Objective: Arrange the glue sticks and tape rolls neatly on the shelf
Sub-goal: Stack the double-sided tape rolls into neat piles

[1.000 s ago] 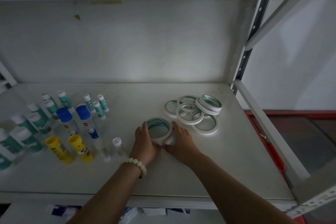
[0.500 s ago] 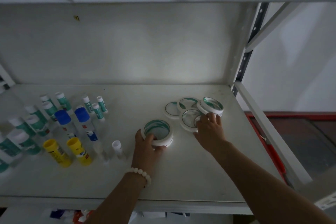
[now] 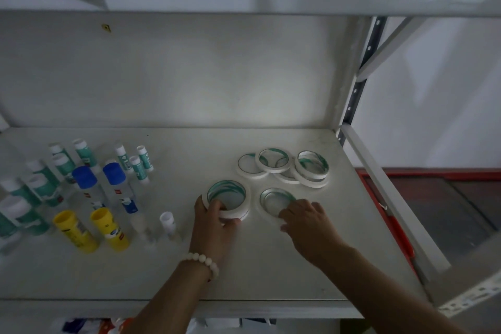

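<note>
Tape rolls are being gathered into one neat pile, and I judge the step in hand to be bringing a single thin roll (image 3: 276,202) across to the stacked rolls (image 3: 227,199). The left hand (image 3: 214,222) has its grip pinched on the near rim of that stack, thumb outside and a fingertip inside the core, which steadies it. The right hand (image 3: 307,221) has its fingers spread flat on the thin roll's near edge, pressing rather than pinching. It would be best to lift that ring clear, centre it over the stack and lower it level, so nothing beneath shifts. Beyond the right grip lies a loose heap of rolls (image 3: 282,168), overlapping. All are flat white rings with glossy teal-streaked cores. Left of the left grip, glue sticks (image 3: 92,198) stand on the smooth, pale shelf (image 3: 168,274).
</note>
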